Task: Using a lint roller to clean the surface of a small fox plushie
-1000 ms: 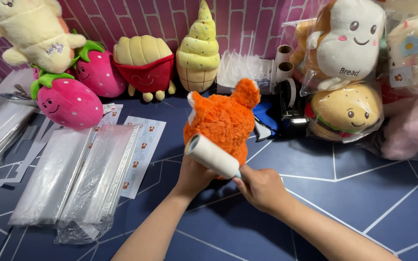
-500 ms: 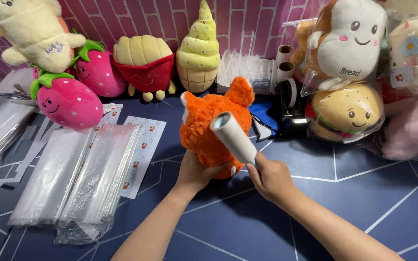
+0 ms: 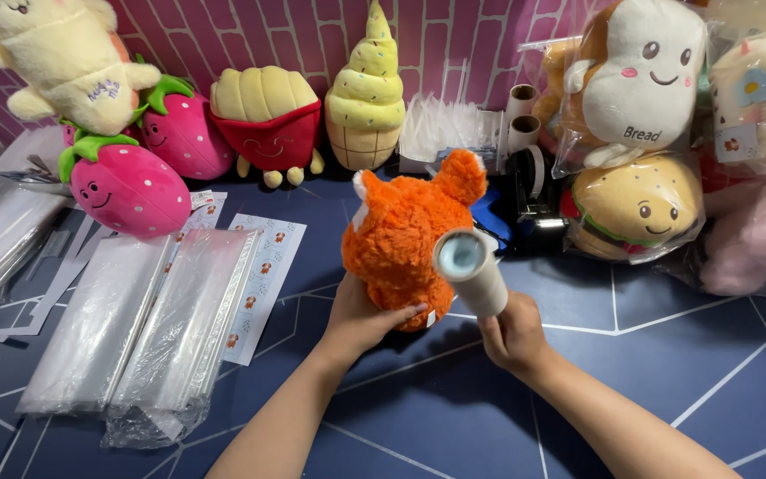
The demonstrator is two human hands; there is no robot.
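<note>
- Far to the left of the left hand lie stacks of clear plastic bags (image 3: 139, 333) and a sheet of stickers (image 3: 263, 284); a pink strawberry plush (image 3: 130, 188) sits beyond them.
- The left hand (image 3: 361, 319) grasps the orange plush toy (image 3: 410, 232) from below, fingers wrapped across its bottom, holding it upright just above the dark blue table (image 3: 667, 372).
- The right hand (image 3: 514, 335) is clenched on the handle of a white lint roller (image 3: 470, 270), whose roll leans against the toy's right side.
- The work in hand looks like rolling lint off the toy; a further pass would seem to call for turning the toy to a fresh side.
- Right of the right hand the table offers room; bagged plush toys (image 3: 636, 208) crowd the far edge.
</note>
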